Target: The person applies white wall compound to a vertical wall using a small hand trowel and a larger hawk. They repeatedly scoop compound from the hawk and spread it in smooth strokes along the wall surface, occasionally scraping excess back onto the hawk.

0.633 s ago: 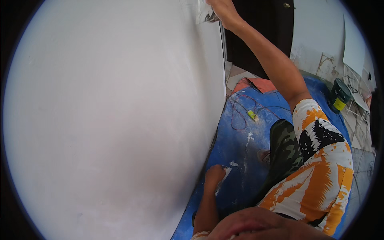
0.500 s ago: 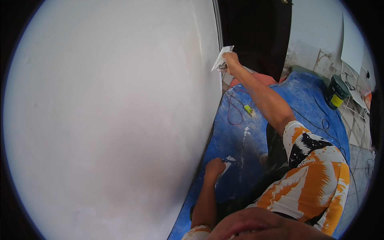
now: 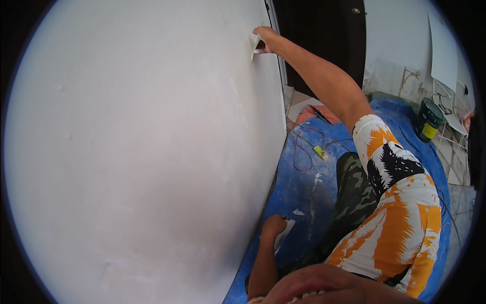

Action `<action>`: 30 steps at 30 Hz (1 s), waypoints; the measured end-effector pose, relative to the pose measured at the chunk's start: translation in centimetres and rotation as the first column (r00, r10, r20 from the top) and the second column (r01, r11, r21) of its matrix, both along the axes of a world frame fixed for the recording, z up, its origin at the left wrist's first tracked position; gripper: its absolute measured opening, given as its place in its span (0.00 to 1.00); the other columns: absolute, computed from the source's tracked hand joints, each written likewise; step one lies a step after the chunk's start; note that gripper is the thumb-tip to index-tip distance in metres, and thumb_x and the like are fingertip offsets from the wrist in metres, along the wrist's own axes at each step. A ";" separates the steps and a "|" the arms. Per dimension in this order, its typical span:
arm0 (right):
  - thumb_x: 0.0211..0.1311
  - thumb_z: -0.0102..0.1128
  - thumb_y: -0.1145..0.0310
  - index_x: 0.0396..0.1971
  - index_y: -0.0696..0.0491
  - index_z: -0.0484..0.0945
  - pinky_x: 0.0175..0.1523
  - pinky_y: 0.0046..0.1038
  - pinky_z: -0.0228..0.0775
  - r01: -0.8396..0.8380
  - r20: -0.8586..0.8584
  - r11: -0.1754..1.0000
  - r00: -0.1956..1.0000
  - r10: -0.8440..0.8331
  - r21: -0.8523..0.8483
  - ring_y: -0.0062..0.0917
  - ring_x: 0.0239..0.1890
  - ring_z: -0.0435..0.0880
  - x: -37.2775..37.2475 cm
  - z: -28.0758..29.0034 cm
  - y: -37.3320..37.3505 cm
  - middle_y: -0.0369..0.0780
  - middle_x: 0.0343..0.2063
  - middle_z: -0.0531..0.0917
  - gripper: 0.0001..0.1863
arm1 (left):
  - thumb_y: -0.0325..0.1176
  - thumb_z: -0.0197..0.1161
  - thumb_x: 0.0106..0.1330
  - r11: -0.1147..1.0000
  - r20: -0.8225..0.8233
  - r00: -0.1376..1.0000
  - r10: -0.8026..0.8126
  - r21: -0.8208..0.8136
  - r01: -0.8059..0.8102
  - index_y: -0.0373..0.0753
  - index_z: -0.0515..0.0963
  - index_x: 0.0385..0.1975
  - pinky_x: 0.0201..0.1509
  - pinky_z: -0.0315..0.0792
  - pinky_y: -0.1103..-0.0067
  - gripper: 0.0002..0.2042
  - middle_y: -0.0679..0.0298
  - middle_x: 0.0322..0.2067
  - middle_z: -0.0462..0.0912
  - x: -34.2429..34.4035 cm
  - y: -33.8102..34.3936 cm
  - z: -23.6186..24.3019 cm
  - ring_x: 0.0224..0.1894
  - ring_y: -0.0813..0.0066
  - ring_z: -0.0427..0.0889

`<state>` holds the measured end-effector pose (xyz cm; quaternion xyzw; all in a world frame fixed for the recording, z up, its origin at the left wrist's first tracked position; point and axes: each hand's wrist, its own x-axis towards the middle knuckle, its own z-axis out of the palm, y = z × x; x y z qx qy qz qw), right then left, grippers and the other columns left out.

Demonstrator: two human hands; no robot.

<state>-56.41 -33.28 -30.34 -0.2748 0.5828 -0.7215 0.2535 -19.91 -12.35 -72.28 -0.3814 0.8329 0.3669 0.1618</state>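
Note:
My right hand (image 3: 267,39), at the end of my stretched-out arm, is closed on a flat finishing trowel (image 3: 255,50), its blade against the white wall (image 3: 142,126) near that wall's right-hand edge. Low in the view, my left hand (image 3: 275,225) is closed on a flat putty tool (image 3: 285,233) with white stuff on it, held beside the wall above the blue sheet. The tool's handle is hidden in my fingers.
A blue sheet (image 3: 298,192) covers the floor, with a cord (image 3: 304,162) and a small yellow-green object (image 3: 319,152) on it. A dark door (image 3: 319,20) stands beyond the wall. At right are a green bucket (image 3: 428,121), white boards (image 3: 443,50) and a red sheet (image 3: 309,114) farther left.
My right hand with the trowel came down from the top, then moved up and left onto the wall. My left hand has shifted slightly.

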 end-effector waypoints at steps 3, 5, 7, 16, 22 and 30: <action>0.61 0.55 0.69 0.41 0.59 0.75 0.29 0.38 0.83 0.102 -0.373 0.985 0.916 -0.147 -0.137 0.35 0.29 0.84 3.9 9.8 0.8 0.44 0.31 0.81 0.11 | 0.44 0.59 0.63 1.000 0.010 1.000 -0.006 -0.014 0.006 0.33 0.82 0.45 0.57 0.73 0.61 0.20 0.44 0.48 0.81 -0.2 0.0 0.0 0.52 0.46 0.80; 0.64 0.45 0.70 0.55 0.68 0.67 0.33 0.41 0.79 0.018 -0.556 0.997 0.829 -0.054 -0.069 0.38 0.28 0.80 5.6 14.6 1.8 0.49 0.34 0.80 0.23 | 0.44 0.59 0.64 1.000 0.020 1.000 -0.024 -0.017 0.024 0.33 0.82 0.45 0.56 0.73 0.60 0.20 0.43 0.48 0.81 -0.4 0.0 -0.2 0.52 0.46 0.80; 0.63 0.45 0.70 0.57 0.66 0.66 0.33 0.41 0.80 -0.025 -0.676 0.987 0.731 -0.089 -0.156 0.39 0.27 0.80 5.9 14.5 3.4 0.50 0.33 0.79 0.24 | 0.44 0.60 0.64 0.998 0.012 0.999 -0.037 -0.047 0.037 0.33 0.82 0.45 0.56 0.73 0.60 0.20 0.44 0.48 0.81 -0.5 0.1 -0.3 0.52 0.46 0.80; 0.60 0.54 0.71 0.51 0.53 0.72 0.36 0.55 0.80 -0.061 0.491 0.952 0.865 -0.099 0.299 0.45 0.41 0.82 5.5 -30.6 9.2 0.46 0.46 0.77 0.18 | 0.41 0.59 0.63 0.998 0.041 0.998 0.049 -0.035 -0.047 0.34 0.83 0.44 0.55 0.74 0.60 0.18 0.44 0.46 0.83 -0.2 1.1 1.5 0.50 0.45 0.81; 0.60 0.54 0.69 0.45 0.54 0.72 0.37 0.55 0.78 -0.093 0.349 0.977 0.937 0.021 0.192 0.39 0.39 0.81 5.4 -27.5 4.4 0.45 0.42 0.77 0.14 | 0.41 0.58 0.63 0.996 0.004 0.997 0.078 -0.032 -0.078 0.33 0.83 0.44 0.55 0.74 0.61 0.18 0.44 0.46 0.83 -0.1 1.1 1.3 0.51 0.45 0.81; 0.63 0.54 0.61 0.51 0.62 0.68 0.41 0.51 0.79 -0.092 -0.074 0.993 0.994 0.086 -0.076 0.42 0.39 0.79 2.8 8.0 -1.7 0.51 0.39 0.77 0.23 | 0.42 0.59 0.65 1.000 -0.012 1.000 0.014 -0.024 -0.014 0.32 0.82 0.46 0.56 0.73 0.60 0.19 0.43 0.47 0.82 -0.6 -0.3 0.2 0.51 0.44 0.80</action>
